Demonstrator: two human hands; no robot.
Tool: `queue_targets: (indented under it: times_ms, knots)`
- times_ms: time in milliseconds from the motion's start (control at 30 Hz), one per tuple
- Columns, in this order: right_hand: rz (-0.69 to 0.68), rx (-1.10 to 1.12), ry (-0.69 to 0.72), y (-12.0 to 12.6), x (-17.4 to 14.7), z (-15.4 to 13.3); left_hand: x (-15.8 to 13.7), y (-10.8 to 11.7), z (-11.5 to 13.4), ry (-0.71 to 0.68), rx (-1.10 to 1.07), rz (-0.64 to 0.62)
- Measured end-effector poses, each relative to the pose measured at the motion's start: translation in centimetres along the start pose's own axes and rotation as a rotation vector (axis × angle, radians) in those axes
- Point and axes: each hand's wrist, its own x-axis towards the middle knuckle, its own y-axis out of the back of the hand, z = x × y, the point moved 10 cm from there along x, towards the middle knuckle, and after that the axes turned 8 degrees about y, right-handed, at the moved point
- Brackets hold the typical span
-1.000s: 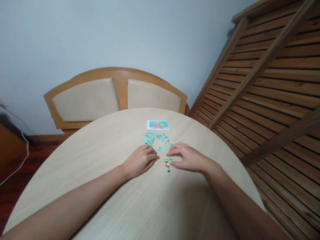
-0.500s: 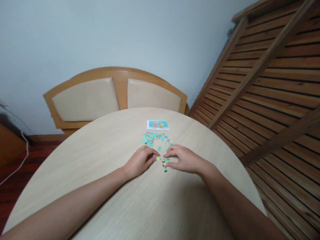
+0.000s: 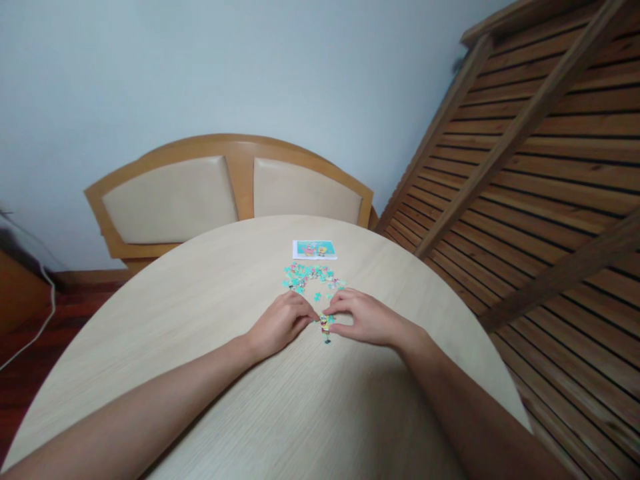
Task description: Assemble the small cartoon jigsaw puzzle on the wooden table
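Several joined jigsaw puzzle pieces point(image 3: 325, 327) form a narrow upright strip with a yellow cartoon figure, flat on the table between my hands. My left hand point(image 3: 285, 318) is closed, thumb and fingertips pinching a small puzzle piece point(image 3: 317, 319) against the strip's upper left side; the fingers partly cover it. From the right, my right hand point(image 3: 367, 319) curves around the strip, its index finger at the top and thumb at the right side, holding it. Loose turquoise and pink puzzle pieces point(image 3: 299, 274) lie in an arc just beyond both hands.
A printed picture card point(image 3: 315, 250) lies behind the loose pieces on the round wooden table point(image 3: 215, 280). A padded headboard point(image 3: 240, 177) stands against the wall past the far edge. Wooden slats point(image 3: 525, 180) lean on the right.
My left hand has brought its yellow piece right up to the joined strip, closing the gap. The strip and my right hand have shifted slightly left.
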Motion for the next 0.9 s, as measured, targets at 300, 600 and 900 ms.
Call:
queue_targets:
  times_ms: [300, 600, 900]
  knots:
    - [0.001, 0.003, -0.009, 0.0, 0.0, 0.0, -0.1, -0.2, 0.2, -0.01, 0.025, -0.031]
    - [0.007, -0.004, -0.004, 0.0, -0.2, 0.3, 0.0, 1.5, -0.8, 0.07, 0.089, 0.039]
    - [0.019, -0.016, -0.006, 0.4, -0.3, 0.6, -1.5, 3.6, -4.3, 0.299, 0.261, 0.101]
